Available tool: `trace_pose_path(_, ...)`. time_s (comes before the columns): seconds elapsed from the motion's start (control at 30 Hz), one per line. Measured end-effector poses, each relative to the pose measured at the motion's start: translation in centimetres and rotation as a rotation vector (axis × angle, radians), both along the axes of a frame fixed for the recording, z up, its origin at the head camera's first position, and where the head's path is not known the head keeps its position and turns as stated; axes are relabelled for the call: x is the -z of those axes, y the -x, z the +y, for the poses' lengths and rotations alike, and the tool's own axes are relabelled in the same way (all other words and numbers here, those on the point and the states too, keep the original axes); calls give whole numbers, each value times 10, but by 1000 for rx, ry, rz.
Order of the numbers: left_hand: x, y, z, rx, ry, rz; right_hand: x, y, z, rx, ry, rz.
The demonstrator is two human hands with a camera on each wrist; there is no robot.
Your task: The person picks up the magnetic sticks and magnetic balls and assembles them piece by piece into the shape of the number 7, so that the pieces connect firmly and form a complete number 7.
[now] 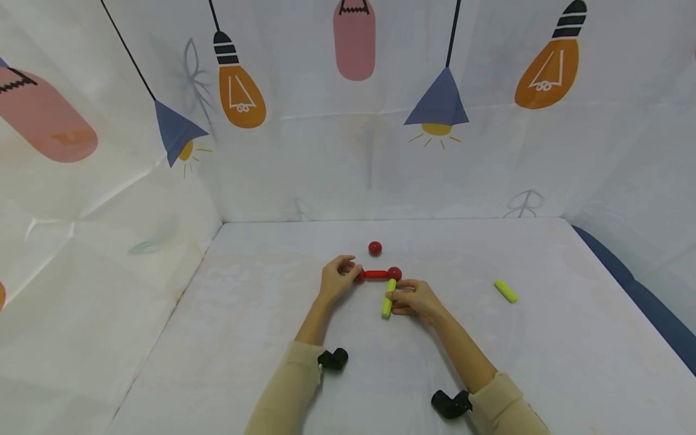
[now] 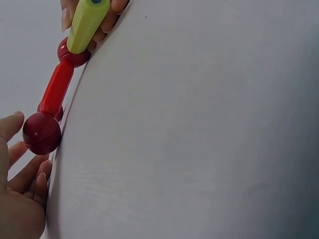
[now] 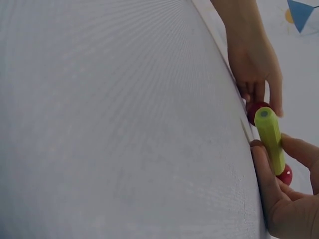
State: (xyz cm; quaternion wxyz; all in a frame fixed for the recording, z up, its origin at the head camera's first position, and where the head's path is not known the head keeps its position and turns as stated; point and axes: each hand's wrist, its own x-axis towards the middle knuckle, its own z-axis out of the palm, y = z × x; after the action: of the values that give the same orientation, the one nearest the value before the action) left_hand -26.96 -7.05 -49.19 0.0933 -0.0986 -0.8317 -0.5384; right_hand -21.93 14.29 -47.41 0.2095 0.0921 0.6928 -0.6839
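A red rod (image 1: 376,274) joins two red balls on the white table. My left hand (image 1: 336,279) holds the left ball (image 2: 42,133) between thumb and fingers. At the other end, the right ball (image 1: 394,273) meets the tip of a yellow-green rod (image 1: 388,299). My right hand (image 1: 417,300) pinches this ridged rod between thumb and fingers, and the rod points toward me at roughly a right angle to the red one. The rod's near end (image 3: 264,114) shows a small dark hole.
A loose red ball (image 1: 375,248) lies just beyond the joined pieces. Another yellow-green rod (image 1: 507,291) lies to the right on the table (image 1: 571,338). Behind stands a white cloth backdrop (image 1: 304,169) printed with lamps and bulbs. Something dark blue (image 1: 647,296) borders the table's right edge.
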Motion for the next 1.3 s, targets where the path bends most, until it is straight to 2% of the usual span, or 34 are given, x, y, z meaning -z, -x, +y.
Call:
trace_pose_path(0.13,-3,9,2,-10,-4,-22,0,0,0,8,0,-13)
trace_pose_path(0.47,-5,39,9,-40,-18,-50,-1,1,0,-6,21,-9)
trace_pose_path(0.67,-7,52,15,8,-12,-110,-1,0,-1,5,19,-14)
trace_pose_path(0.8,-7,58,20,33,13,-134,-2,0,-1,9,17,-13)
trace_pose_path(1.07,-10,63,30,39,79,-191,-2,-1,0,7,26,-7)
trace_pose_path(1.3,-12,64,32,47,115,-195,-2,-1,0,9,14,-15)
